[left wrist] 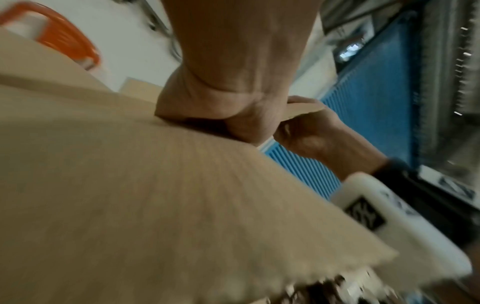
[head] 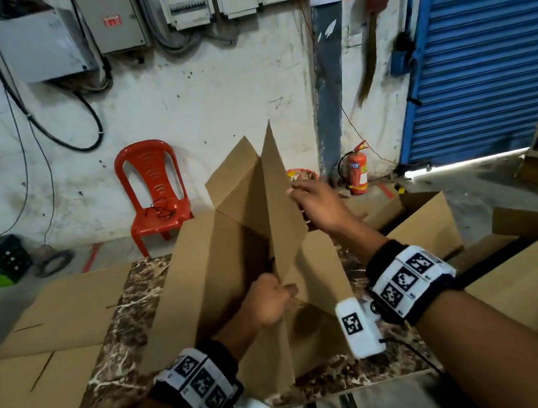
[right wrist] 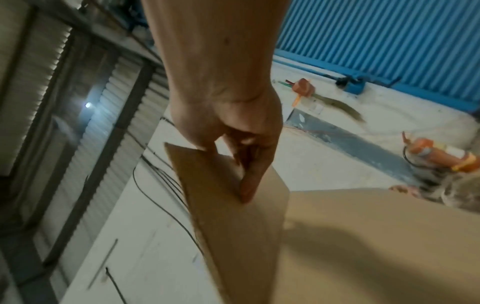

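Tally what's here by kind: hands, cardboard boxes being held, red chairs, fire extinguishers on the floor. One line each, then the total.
Hands: 2 (left hand, right hand)
Held cardboard box: 1, gripped by both hands
Red chair: 1
Fire extinguisher on the floor: 1
Total: 5

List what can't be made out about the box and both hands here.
Left hand fingertips: head view, behind the flap; left wrist view, behind the palm.
Cardboard box inside: head view, hidden by its own panels.
Its near edge: left wrist view, motion-blurred.
Fire extinguisher label: head view, too small.
Right hand fingertips: head view, blurred.
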A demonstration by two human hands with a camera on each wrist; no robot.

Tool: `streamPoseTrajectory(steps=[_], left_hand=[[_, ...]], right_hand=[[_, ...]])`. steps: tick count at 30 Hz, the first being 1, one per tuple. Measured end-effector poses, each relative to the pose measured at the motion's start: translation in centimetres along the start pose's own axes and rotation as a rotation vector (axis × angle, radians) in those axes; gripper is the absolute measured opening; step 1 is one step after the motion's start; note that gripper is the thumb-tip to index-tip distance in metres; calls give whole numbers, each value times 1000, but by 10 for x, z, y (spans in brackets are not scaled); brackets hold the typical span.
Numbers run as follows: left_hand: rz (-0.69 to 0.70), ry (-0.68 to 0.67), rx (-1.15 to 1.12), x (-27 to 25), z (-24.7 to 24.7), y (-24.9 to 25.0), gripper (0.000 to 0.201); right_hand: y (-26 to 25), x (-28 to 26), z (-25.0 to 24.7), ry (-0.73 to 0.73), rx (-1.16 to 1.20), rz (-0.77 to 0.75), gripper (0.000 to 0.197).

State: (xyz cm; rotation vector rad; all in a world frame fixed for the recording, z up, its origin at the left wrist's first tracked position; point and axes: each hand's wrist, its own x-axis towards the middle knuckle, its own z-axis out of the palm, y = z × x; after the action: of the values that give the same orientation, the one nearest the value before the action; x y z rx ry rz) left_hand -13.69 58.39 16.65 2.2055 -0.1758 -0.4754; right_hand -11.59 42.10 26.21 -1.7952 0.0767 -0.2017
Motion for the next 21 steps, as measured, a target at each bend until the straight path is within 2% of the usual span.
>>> streamPoseTrajectory(steps=[2,4,6,7,8,9,10,11,12,15,16,19,21], left_hand=[[-7,84,-166,-7,-14,-14,17],[-5,178,-315,-8,-30,-34,22],[11,258,-492,-9,-48,-58,39],[18,282,-571,-11,-58,-69,40],[26,293,-633,-14,-65,-75,32],[23,293,-687,-16,-72,-84,26],[-1,295,-729,-20,-77,-90,23],[-41,282,-775,-23,-80,-97,24],[-85,285,-806,-23,-82,-109,27],[-149,248,-882,-16,-86,-142,56],[-163,235,-897,-20,-90,-142,60],[-143,231,-894,-29,-105,-132,39],[-135,185,-905,-31,-117,-131,47]], right_hand=[[10,-6,8,-6,-8,-3,24],[40,-5,7,41,-248,-5,27],[84,-10,3,27,-527,137,41],[104,-16,5,18,-558,230,51],[117,-25,9,-13,-502,327,62],[130,-33,16,-24,-351,397,71],[133,-41,25,-16,-168,460,73],[133,-48,36,-11,11,501,64],[131,-50,48,7,69,514,64],[120,-51,74,128,37,439,73],[117,-48,79,149,14,402,76],[82,-42,86,179,-194,232,71],[45,-37,92,228,-364,59,76]])
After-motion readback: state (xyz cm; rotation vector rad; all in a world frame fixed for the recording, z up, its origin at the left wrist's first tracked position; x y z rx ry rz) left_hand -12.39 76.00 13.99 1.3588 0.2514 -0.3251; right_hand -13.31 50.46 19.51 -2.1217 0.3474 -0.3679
